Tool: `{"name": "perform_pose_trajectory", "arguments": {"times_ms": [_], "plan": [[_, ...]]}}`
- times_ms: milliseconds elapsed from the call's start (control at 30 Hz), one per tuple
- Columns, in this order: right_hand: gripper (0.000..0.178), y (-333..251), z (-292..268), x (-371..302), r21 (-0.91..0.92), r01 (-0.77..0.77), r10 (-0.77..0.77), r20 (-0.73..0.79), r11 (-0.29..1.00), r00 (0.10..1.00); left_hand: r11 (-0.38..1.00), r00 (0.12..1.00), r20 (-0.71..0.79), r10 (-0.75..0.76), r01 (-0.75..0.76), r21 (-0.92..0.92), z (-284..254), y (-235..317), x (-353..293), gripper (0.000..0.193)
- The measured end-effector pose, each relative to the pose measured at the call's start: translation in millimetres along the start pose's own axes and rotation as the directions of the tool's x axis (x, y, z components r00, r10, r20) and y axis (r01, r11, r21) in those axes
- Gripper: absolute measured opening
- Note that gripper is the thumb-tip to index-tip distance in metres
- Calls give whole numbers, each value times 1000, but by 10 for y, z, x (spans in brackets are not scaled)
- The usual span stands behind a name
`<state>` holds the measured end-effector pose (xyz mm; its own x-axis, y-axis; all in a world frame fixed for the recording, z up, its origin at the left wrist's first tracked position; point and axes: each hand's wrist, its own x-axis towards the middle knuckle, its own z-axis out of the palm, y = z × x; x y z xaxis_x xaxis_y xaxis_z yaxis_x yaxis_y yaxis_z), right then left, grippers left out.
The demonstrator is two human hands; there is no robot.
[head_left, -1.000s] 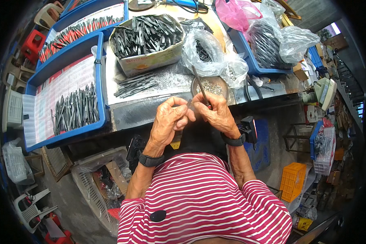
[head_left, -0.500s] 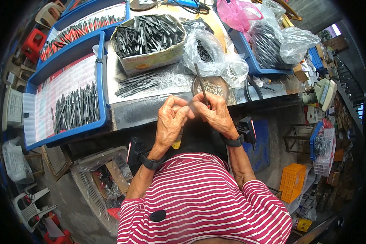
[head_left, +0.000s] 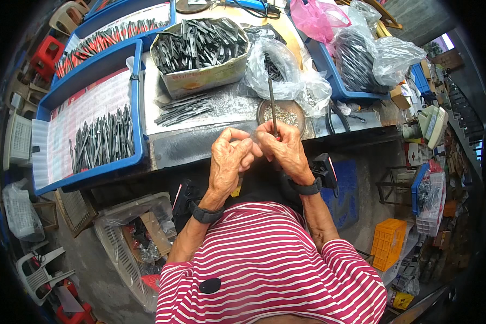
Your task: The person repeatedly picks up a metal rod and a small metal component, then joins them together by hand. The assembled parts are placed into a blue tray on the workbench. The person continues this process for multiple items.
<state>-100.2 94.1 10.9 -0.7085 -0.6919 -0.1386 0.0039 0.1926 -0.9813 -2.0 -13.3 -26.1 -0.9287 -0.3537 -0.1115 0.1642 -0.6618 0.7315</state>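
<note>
Both hands meet just in front of the workbench edge. A slim dark rod (head_left: pixel 272 102) sticks up, slightly tilted, out of my right hand (head_left: pixel 286 148), whose fingers are closed round its lower end. My left hand (head_left: pixel 230 159) is closed too, thumb and fingertips pinched close to the right fingertips. Whatever it pinches is too small to make out. Behind the right hand lies a round dish (head_left: pixel 292 112) of small metal bits. Slender dark strips (head_left: pixel 183 109) lie loose on the bench beyond the left hand, before an open box (head_left: pixel 208 75) heaped with similar pieces.
To the left, a blue tray (head_left: pixel 137 116) holds dark strips on pale sheets, with red-and-black pieces (head_left: pixel 105 46) in another tray behind. Clear plastic bags (head_left: pixel 278 59) and a second blue bin (head_left: pixel 337 89) stand right. Dark-handled pliers (head_left: pixel 337 116) rest by the bench edge.
The rod has swung from leaning left to nearly upright, its tip shifting right. Both hands stay close together in about the same place.
</note>
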Motion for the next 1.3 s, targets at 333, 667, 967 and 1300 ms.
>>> {"name": "perform_pose_trajectory", "arguments": {"times_ms": [333, 667, 967, 1300], "plan": [[14, 23, 4, 16, -19, 33, -33, 0, 999, 999, 999, 1000, -9, 19, -19, -47, -9, -32, 7, 10], [14, 38, 11, 20, -11, 34, -34, 16, 999, 999, 997, 998, -44, 54, -51, 62, 15, -18, -17, 11], [14, 22, 49, 18, 88, 0, -1, 20, 996, 1000, 910, 979, -65, 195, -156, 385, 13, -62, -21, 7], [24, -84, 29, -57, 488, -134, 81, 129, 862, 988, 950, 976, -134, 170, -126, 285, 12, -9, 44, 7]]}}
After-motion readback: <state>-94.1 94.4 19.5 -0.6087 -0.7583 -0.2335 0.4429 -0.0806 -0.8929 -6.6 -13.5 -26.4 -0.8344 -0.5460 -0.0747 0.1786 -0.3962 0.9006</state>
